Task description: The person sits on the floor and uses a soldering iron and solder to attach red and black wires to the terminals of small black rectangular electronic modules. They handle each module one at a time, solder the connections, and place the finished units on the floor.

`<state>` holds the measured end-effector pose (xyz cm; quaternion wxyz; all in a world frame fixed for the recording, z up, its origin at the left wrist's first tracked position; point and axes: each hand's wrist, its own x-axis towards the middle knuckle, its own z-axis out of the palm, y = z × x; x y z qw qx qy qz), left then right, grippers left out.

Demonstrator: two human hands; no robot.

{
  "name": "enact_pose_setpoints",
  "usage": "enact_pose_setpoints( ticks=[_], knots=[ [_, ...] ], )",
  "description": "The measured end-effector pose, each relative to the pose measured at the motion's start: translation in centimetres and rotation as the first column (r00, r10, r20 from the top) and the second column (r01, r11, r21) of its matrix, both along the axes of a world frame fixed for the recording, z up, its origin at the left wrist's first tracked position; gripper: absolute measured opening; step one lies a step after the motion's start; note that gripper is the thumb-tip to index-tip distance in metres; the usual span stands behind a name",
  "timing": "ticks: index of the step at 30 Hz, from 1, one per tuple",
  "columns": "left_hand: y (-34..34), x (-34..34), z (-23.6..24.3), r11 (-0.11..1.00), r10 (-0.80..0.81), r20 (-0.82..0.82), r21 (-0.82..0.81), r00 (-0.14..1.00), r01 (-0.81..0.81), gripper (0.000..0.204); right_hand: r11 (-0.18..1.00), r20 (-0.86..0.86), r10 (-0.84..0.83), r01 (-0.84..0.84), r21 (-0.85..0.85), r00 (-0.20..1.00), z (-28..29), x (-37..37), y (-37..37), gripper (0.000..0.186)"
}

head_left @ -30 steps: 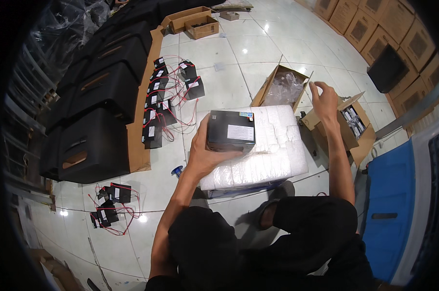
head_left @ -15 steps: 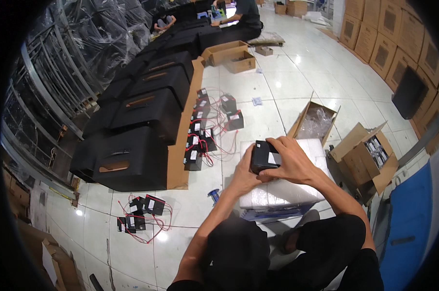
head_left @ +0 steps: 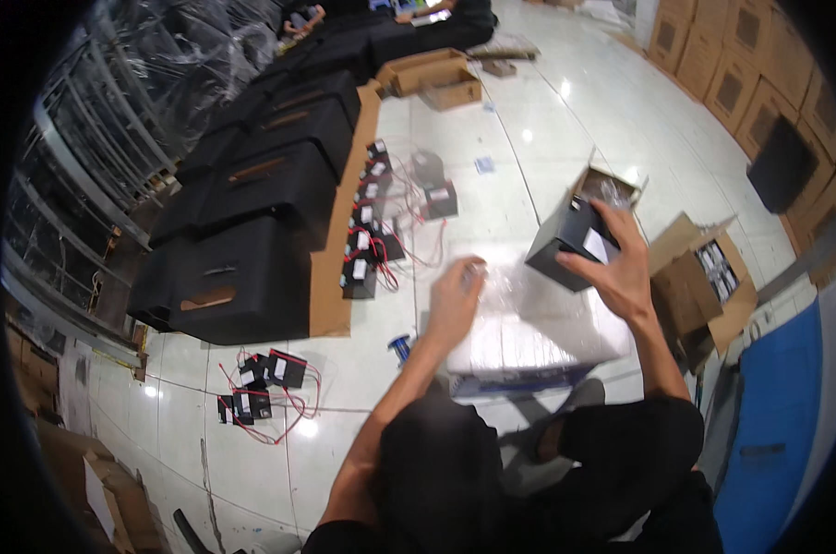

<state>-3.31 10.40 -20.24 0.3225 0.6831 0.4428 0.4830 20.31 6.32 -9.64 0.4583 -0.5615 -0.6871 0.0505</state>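
My right hand (head_left: 624, 270) grips a black box-shaped battery (head_left: 568, 242) with a white label, thumb on the near side and fingers over the far side. It is tilted and raised above the right part of a white plastic-wrapped block (head_left: 529, 337), which stands before my knees. My left hand (head_left: 455, 300) is off the battery, at the block's left edge, with its fingers loosely bent and nothing in them. Just beyond the battery, an open carton (head_left: 612, 180) with clear plastic in it is partly hidden.
Several black batteries with red wires (head_left: 360, 270) line the floor left of me, with another wired cluster (head_left: 254, 386) nearer. Large black cases (head_left: 242, 277) stand beyond on cardboard. At right are an open carton of packed items (head_left: 704, 282) and a blue panel (head_left: 773, 415). Two people sit far off.
The battery has moved right and away from me in my right hand. My left hand has let go of it and drawn back to the left. The view has shifted slightly.
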Motion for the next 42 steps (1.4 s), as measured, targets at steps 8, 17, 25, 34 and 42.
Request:
enact_pose_setpoints(
  ticks=[8,17,25,34,42],
  knots=[
    [0.3,0.6,0.1,0.995,0.102,-0.053,0.010,0.993,-0.102,0.016,0.915,0.253,0.391,-0.346,-0.205,0.885,-1.3,1.0,-0.9,0.103],
    [0.4,0.3,-0.3,0.998,0.066,-0.067,0.008,0.996,-0.066,0.018,0.916,0.097,0.364,-0.337,-0.219,0.926,-1.5,1.3,0.0,0.104],
    [-1.2,-1.4,3.0,0.969,0.061,0.511,-0.236,0.857,0.071,0.021,0.832,0.137,0.552,-0.554,-0.027,0.822,2.7,-0.8,-2.2,0.065],
    [-6.1,-0.6,11.1,0.890,-0.055,0.774,-0.248,0.631,0.382,0.052,0.728,0.441,0.284,-0.491,0.479,0.851,1.3,-6.3,-0.4,0.043],
    [-2.1,0.4,5.2,0.995,-0.021,-0.236,-0.099,0.971,-0.002,0.044,0.705,0.148,-0.369,0.173,0.688,0.918,-1.0,9.6,8.6,0.035]
  ],
)
